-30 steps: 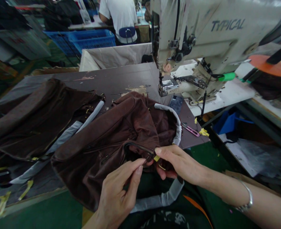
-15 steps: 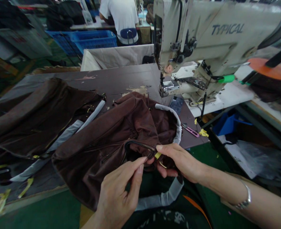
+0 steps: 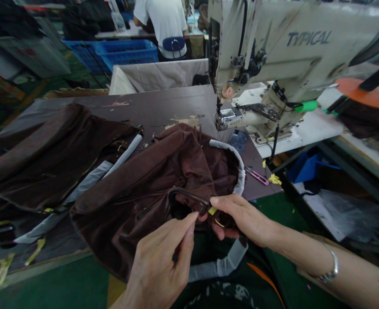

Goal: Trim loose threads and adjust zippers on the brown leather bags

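Left hand (image 3: 159, 266): thumb and forefinger pressed together in a pinch on the near end of the metal-toothed zipper (image 3: 189, 198).
Right hand (image 3: 241, 216): thumb and forefinger pinch the zipper's far end beside a yellow tab (image 3: 212, 210); the other fingers curl under the leather.
Workpiece: the brown leather jacket (image 3: 144, 189) lies on the dark work table (image 3: 163, 103), its body overhanging the near edge.
Collar edge: grey binding (image 3: 239, 171) runs along the right side and trails down near.
Left: a second brown jacket (image 3: 47, 163) lies just beside the workpiece.
Far right: the sewing machine's presser foot (image 3: 228, 115) stands near the jacket; pink snips (image 3: 256, 177) lie on the table's right edge.
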`<state>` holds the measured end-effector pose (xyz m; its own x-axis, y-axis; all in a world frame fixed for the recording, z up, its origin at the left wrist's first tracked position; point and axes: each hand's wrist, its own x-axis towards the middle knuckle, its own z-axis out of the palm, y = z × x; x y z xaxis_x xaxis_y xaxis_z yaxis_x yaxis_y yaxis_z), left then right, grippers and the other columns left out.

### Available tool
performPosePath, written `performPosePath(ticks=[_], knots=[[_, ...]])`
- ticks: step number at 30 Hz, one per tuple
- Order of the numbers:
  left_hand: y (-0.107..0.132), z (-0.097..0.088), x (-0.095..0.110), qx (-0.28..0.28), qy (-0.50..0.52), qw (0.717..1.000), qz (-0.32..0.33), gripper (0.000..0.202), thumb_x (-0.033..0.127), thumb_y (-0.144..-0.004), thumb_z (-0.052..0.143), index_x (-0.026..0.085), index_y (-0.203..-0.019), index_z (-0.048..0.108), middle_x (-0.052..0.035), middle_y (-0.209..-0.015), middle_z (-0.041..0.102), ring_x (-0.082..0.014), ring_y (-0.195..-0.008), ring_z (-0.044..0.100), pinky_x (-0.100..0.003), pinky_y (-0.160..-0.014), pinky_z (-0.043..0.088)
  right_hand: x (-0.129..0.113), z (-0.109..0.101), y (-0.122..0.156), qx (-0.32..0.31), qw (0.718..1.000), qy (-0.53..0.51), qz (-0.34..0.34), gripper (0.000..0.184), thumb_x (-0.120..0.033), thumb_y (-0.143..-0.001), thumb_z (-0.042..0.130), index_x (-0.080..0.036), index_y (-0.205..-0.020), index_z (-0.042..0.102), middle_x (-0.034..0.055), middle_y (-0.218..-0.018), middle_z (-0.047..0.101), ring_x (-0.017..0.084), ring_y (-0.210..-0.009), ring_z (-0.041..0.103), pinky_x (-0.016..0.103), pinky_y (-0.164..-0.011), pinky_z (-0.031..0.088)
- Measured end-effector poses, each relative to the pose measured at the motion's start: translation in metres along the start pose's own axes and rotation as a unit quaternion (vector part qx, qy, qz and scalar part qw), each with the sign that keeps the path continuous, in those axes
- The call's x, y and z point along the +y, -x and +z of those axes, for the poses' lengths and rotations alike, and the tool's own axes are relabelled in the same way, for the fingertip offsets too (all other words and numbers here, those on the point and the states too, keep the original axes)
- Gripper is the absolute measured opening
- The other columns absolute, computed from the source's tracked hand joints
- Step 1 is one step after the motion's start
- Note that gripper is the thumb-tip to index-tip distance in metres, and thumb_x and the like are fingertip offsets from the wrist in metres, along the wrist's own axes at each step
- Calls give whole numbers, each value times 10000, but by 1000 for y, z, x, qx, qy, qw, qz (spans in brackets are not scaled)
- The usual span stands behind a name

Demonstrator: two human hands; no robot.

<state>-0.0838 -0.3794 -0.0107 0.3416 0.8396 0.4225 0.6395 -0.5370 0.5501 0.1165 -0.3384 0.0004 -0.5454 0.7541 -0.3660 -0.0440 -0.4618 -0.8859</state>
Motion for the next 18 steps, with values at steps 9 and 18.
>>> performPosePath(ticks=[9, 18], knots=[[3, 10, -4, 23, 10, 1000, -12, 273, 112, -867, 580, 185, -1128, 616, -2, -998, 694, -88, -890, 657, -171, -813, 503, -1, 0, 0, -1, 1000, 7, 2, 465, -414, -987, 343, -89, -1016, 674, -9, -522, 539, 60, -372, 345, 197, -379, 219], [12, 32, -16, 98, 7, 995, -23, 234, 101, -862, 573, 183, -1074, 628, -21, -941, 699, -121, -826, 658, -209, -769, 518, 0, 2, 0, -13, 1000, -12, 0, 469, -430, -978, 363, -83, -939, 675, -2, -528, 548, 54, -370, 337, 198, -383, 220]])
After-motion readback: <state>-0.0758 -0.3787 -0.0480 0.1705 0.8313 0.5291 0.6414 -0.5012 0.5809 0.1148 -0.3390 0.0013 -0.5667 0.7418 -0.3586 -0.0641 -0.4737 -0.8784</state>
